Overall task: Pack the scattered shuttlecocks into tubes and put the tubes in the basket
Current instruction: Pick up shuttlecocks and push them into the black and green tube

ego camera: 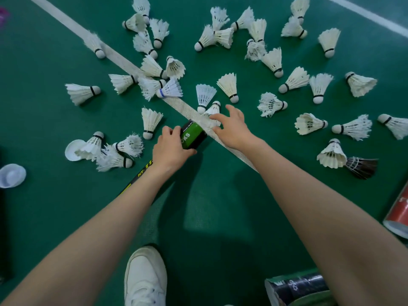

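My left hand (169, 149) grips one green tube (191, 135) at centre. My right hand (234, 127) pinches one shuttlecock (213, 109) at its 1 o'clock. Roughly three dozen scattered shuttlecocks (294, 79) fan from 9 to 3 o'clock. Two spare tubes (397, 214) lie at 4 and 5.

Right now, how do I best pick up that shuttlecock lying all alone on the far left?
Pinch the lone shuttlecock at its round cork tip, coming in from the right. It lies on its side with the cork pointing right and the feathers fanning out to the left, so the hard tip is the free end. The feathers probably bend easily. Nothing crowds it.
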### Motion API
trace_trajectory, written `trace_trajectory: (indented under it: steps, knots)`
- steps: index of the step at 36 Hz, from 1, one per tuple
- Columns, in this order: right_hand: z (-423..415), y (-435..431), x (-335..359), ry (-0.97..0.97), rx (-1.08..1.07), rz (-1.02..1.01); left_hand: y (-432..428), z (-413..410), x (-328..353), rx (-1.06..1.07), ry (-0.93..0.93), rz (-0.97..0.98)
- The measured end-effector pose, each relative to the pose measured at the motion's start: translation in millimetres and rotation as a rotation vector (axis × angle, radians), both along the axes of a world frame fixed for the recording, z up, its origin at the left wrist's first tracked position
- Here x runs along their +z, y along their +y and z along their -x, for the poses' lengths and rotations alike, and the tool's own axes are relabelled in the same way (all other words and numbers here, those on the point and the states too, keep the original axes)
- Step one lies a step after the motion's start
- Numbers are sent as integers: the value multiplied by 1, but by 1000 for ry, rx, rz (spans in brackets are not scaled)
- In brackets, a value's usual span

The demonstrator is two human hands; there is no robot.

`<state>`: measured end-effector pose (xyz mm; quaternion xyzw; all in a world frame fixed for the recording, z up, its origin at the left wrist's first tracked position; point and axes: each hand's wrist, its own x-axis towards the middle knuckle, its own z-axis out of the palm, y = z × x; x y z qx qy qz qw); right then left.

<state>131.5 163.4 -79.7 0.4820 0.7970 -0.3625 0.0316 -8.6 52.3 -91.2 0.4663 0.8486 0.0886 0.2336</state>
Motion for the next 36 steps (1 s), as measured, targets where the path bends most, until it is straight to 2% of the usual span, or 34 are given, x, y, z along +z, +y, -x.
trace_trajectory:
  steps: [6,10,15,19,23,30,33,36]
  knots:
    - [10,2,-10,-205,155,-61,4,2,-7,1,6,27]
    - [8,4,-18,-207,147,-116,5,0,-7,4,-12,38]
    - [-9,7,-12,-11,7,-205,5,-2,-1,-11,-37,6]
    - [-34,-3,-8,287,-222,-257,1,-14,7,-50,-75,-42]
    - [-61,-18,-1,471,-428,-201,-4,-31,15,-88,-118,-78]
    - [-94,-39,22,785,-836,13,-13,-60,40,-162,-222,-190]
    - [-101,-54,36,839,-764,55,-18,-71,53,-205,-278,-260]
    - [-104,-71,52,770,-587,-56,-21,-82,68,-230,-311,-338]
